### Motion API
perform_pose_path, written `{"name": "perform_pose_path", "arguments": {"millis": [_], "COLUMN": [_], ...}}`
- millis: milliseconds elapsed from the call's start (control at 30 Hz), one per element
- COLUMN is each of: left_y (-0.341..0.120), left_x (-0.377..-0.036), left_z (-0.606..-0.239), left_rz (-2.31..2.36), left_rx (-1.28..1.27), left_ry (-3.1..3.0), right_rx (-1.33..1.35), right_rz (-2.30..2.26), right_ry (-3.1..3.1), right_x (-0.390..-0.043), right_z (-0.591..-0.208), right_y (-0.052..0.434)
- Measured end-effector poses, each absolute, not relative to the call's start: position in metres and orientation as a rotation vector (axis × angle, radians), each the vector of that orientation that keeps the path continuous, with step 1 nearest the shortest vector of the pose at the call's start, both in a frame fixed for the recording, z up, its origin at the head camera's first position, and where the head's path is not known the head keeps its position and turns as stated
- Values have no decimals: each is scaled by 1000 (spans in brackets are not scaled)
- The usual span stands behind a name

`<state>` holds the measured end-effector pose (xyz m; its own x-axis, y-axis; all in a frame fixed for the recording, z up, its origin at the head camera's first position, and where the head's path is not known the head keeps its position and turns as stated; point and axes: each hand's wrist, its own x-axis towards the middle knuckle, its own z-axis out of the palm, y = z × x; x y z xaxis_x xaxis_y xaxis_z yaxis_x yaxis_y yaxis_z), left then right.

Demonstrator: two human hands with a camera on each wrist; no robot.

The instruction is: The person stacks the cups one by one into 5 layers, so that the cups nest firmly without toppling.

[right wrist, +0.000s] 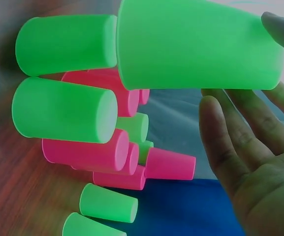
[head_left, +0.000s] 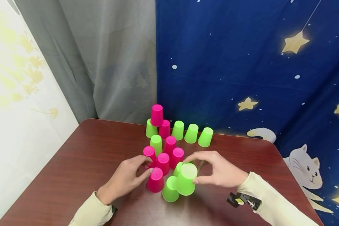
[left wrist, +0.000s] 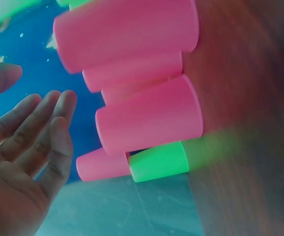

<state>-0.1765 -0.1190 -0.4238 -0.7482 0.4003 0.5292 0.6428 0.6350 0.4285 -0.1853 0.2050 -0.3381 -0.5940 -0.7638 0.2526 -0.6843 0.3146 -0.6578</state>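
Observation:
My right hand (head_left: 216, 171) grips an upside-down green cup (head_left: 186, 182) between the thumb and fingers. In the right wrist view this held cup (right wrist: 196, 46) is raised, its rim close over the bases of two upturned green cups, a nearer one (head_left: 170, 191) and one behind it (head_left: 177, 169). On the other side, my left hand (head_left: 127, 175) has its fingers spread loosely around the front pink cup (head_left: 155, 182) and a pink cup (head_left: 149, 153) behind it. The left wrist view shows that hand (left wrist: 28, 152) holding nothing, a gap between its fingers and the pink cups (left wrist: 149, 115).
Several upturned pink cups (head_left: 163, 163) and a green cup (head_left: 156, 144) stand behind the hands. Farther back, a pink cup (head_left: 157, 115) sits on top of a green and a pink one. Three green cups (head_left: 191, 134) line the brown table's (head_left: 87, 157) back edge, before the curtains.

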Motion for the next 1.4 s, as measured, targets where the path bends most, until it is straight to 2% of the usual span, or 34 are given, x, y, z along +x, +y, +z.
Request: {"name": "perform_pose_path", "arguments": {"millis": [500, 1000, 1400], "left_y": [-107, -105, -106], "left_x": [-162, -162, -162], "left_z": [-442, -446, -447], "left_rz": [-773, -740, -723], "left_rx": [-801, -817, -798], "left_ry": [-2684, -2681, -2670], "right_rx": [-1121, -916, -759], "right_rz": [-1220, -1261, -1260], "right_ry": [2545, 2721, 2836], "right_x": [-223, -290, -325], "right_z": [-338, -343, -347], "right_y": [202, 195, 175]}}
